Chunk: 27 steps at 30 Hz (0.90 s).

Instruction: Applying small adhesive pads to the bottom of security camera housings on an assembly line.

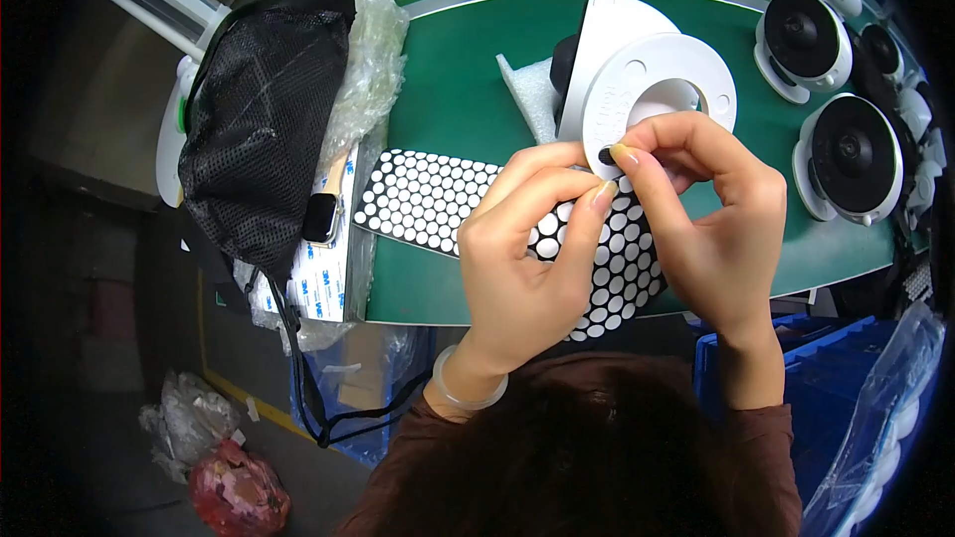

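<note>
A white device lies tipped on the green table, its ring-shaped base facing me. On the base's near edge sits a small round black pad. My right hand is closed, thumb and forefinger pinching at that pad. My left hand is also closed, its fingertips at the near rim of the base, just left of the pad. Beneath both hands are sheets of round stick-on pads, white dots on black; the hands partly cover them.
Several white round units with black fronts stand along the right. At left, a black mesh bag lies beside bubble wrap and a smartwatch. White foam is behind my left hand. Blue crates sit below the table's right edge.
</note>
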Motion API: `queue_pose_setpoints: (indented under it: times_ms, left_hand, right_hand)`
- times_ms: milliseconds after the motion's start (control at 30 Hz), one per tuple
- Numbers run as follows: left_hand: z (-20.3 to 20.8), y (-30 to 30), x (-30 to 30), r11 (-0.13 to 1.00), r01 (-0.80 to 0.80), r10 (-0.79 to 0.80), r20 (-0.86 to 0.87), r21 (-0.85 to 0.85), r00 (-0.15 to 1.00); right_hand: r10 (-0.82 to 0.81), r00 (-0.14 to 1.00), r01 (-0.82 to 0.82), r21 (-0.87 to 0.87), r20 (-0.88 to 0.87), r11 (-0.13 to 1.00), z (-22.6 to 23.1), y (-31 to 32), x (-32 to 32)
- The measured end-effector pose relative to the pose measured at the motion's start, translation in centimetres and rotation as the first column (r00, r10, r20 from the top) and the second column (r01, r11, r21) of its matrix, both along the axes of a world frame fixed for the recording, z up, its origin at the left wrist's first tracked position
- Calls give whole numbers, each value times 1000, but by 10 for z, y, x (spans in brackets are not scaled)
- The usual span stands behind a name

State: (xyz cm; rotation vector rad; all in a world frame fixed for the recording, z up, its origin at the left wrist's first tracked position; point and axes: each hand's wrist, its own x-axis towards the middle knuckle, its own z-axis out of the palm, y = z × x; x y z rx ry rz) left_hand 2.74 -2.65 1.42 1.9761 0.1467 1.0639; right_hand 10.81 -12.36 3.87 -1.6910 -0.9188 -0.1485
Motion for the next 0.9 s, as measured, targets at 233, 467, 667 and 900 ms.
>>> queue_pose_setpoints:
  times_ms: [233, 467, 667, 900]
  left_hand:
    - [2, -2, -3, 1000, -1, 1, -13, 28, 1000]
    - [0, -1, -2, 1000, -21, 21, 0, 16, 1000]
    - [5, -3, -19, 995, -44, 50, -71, 90, 996]
    - [6, 10, -38, 982, 131, -116, -117, 137, 986]
  right_hand:
    - [-24, 990, 25, -6, 138, 1000, -3, 0, -1]
    - [150, 943, -160, -10, -296, 987, 12, -9, 15]
    - [79, 996, -70, -178, 47, 982, 11, -41, -5]
    - [-175, 974, 115, -355, -142, 928, 4, -129, 31]
